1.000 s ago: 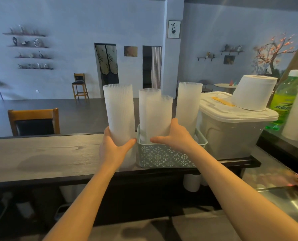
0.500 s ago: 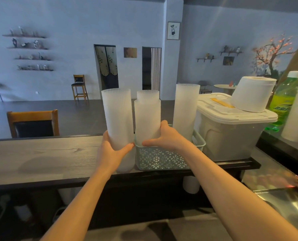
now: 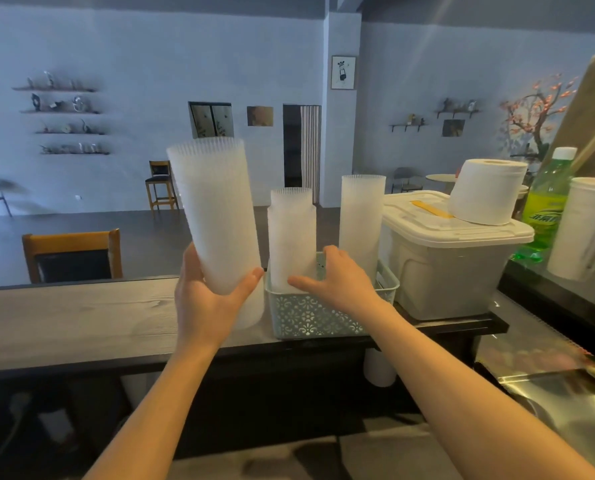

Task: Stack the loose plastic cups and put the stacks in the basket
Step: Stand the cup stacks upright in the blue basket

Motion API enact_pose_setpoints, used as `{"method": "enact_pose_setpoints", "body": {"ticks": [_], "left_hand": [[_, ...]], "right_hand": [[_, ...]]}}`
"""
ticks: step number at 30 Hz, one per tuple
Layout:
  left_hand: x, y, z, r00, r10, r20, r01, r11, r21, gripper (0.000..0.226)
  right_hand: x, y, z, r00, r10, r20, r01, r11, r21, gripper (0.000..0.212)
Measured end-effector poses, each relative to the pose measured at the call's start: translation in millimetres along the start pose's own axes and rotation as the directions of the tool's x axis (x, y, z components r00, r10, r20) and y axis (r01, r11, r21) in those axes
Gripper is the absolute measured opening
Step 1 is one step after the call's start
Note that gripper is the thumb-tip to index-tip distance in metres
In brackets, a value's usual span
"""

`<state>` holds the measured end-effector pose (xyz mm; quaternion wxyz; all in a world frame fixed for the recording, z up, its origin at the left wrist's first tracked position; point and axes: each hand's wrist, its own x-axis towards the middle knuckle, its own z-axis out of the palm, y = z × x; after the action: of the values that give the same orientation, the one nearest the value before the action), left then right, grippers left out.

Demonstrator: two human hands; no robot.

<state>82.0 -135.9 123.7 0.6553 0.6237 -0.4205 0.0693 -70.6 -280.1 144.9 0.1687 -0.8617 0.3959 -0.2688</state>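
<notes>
Far to the left of the hands, a wooden chair (image 3: 71,254) stands behind the dark wooden desk (image 3: 74,320). The left hand (image 3: 207,299) is curled around the lower part of a tall stack of translucent ribbed plastic cups (image 3: 216,216), thumb on the stack's right side and fingers wrapped round its left; the stack tilts slightly left at the top and is held just left of the basket, and whether its bottom rests on the desk cannot be told. Just right of that hand sits the pale green lattice-patterned basket (image 3: 310,318) on the desk's near edge. Inside it, between the two hands, stands a shorter cup stack (image 3: 292,244) with another one (image 3: 291,195) directly behind it, only its top showing. The right hand (image 3: 337,282) reaches over the basket's front rim with fingers loosely spread and only lightly bent, thumb pointing left toward the base of the shorter stack; it is near or touching that stack but does not clearly grip it. Behind the right hand, a taller cup stack (image 3: 362,220) stands upright at the basket's right side. Right of the basket sits a lidded plastic storage bin (image 3: 452,271) carrying a roll of toilet paper (image 3: 485,192), then a green bottle (image 3: 545,209) and a white cylinder container (image 3: 587,230).
</notes>
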Motion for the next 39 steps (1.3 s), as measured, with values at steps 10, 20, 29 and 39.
{"method": "enact_pose_setpoints", "body": {"ticks": [10,20,29,39], "left_hand": [[-12.4,77.1,43.6,0.958,0.115,0.264,-0.078,0.986,-0.149,0.09],[-1.1,96.0,130.3,0.95,0.138,0.28,-0.116,0.989,-0.095,0.076],[3.5,74.4,145.1,0.929,0.063,0.366,-0.062,0.998,-0.015,0.061],[-9.6,77.1,135.0,0.952,0.035,0.305,-0.049,0.998,0.039,0.072]], "right_hand": [[-35.6,-12.1,-78.9,0.907,-0.271,-0.322,0.417,0.688,0.594,0.06],[-15.1,23.9,-115.1,0.95,-0.14,-0.279,0.255,0.865,0.433,0.067],[0.7,40.7,-94.0,0.943,-0.08,-0.323,0.238,0.841,0.485,0.062],[6.8,39.8,-91.8,0.957,-0.055,-0.286,0.206,0.82,0.534,0.067]]}}
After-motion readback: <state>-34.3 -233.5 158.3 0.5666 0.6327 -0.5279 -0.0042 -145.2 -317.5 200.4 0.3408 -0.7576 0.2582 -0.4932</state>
